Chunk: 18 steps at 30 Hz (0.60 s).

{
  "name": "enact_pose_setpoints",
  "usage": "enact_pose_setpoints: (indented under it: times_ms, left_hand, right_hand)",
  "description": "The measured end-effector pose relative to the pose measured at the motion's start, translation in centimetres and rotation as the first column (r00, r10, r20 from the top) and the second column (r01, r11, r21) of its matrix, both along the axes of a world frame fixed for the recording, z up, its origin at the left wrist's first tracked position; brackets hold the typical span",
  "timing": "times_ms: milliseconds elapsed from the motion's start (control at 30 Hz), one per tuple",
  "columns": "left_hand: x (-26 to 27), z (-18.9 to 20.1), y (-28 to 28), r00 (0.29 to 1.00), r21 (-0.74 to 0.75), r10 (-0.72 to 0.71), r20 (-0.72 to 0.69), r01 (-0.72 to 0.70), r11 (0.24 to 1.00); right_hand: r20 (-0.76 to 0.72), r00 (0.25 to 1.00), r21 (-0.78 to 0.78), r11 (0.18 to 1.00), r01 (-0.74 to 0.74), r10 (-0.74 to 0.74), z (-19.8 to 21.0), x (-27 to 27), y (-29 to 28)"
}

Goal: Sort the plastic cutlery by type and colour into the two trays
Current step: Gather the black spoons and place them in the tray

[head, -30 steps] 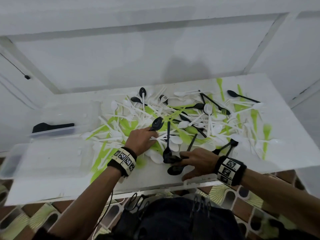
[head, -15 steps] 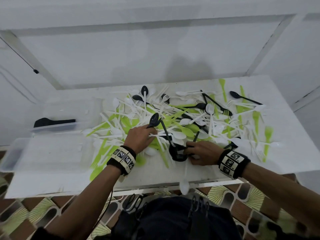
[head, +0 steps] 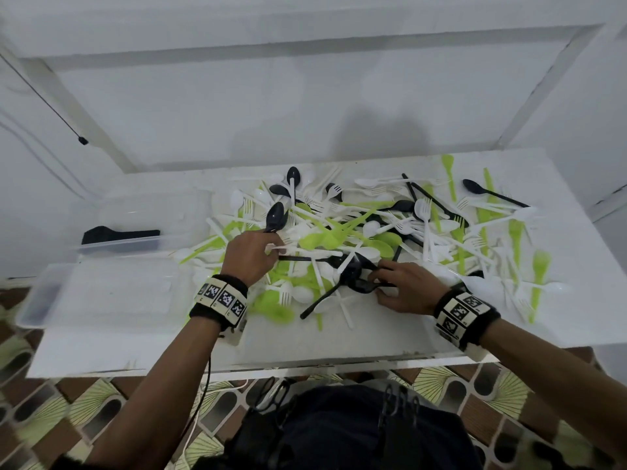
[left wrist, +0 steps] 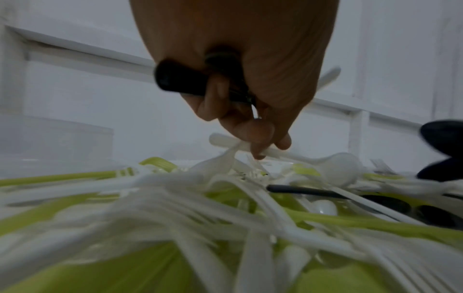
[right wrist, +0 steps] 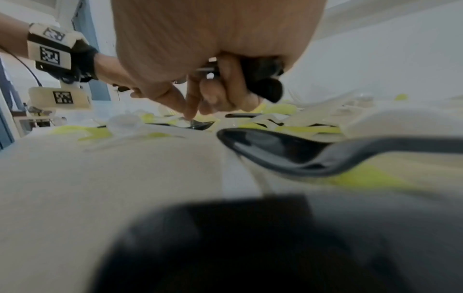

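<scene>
Black spoons [head: 353,273] gripped in both hands, over cutlery pile [head: 390,232].

A white table [head: 390,337] carries a heap of plastic cutlery [head: 390,232] and two clear trays [head: 101,296] at left.

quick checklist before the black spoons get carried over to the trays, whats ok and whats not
1. Left hand holds a black spoon: ok, its bowl sticks up past the fingers, and the left wrist view shows a black handle in the curled fingers.
2. Right hand has a firm hold on the black spoons at the pile's near edge: cannot tell, fingers are on them but the grip is blurred.
3. Those spoons free of white cutlery: not ok, white pieces cross them.
4. Far tray already has black pieces: ok.
5. Near tray has room: ok, nothing visible inside.
6. Path to the trays: ok, they sit just left of the pile.
</scene>
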<state>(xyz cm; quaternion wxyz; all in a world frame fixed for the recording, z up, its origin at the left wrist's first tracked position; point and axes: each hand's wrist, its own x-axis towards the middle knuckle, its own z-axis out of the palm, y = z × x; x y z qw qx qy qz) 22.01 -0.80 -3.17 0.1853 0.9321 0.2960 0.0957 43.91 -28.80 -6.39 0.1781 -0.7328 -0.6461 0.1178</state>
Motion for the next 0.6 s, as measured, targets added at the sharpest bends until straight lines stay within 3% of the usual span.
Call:
enact_pose_setpoints:
  times_ms: [200,333,467,600]
  left_hand:
    - [-2.1,0.9,0.6,0.993,-0.15,0.015,0.113,0.002,0.989]
    - [-2.6,0.8,0.4,0.981,-0.254,-0.089,0.175,0.132,0.958]
    - [-2.1,0.2,-0.3,0.969,-0.289,0.018,0.245,0.055,0.956]
    - [-1.4,-0.3,-0.9,0.974,-0.322,-0.012,0.228,0.087,0.943]
  right_hand:
    - [-0.046,0.995,0.244,0.965,0.099,-0.091,1.4,-1.7,2.4]
    - [0.09,0.995,0.116,0.992,-0.043,0.032,1.1,-3.1,4.2]
    - [0.144,0.985,-0.065,0.994,-0.088,0.096,0.4,-3.9,5.4]
    - [0.142,0.986,-0.066,0.995,-0.078,0.086,0.8,-3.8,6.1]
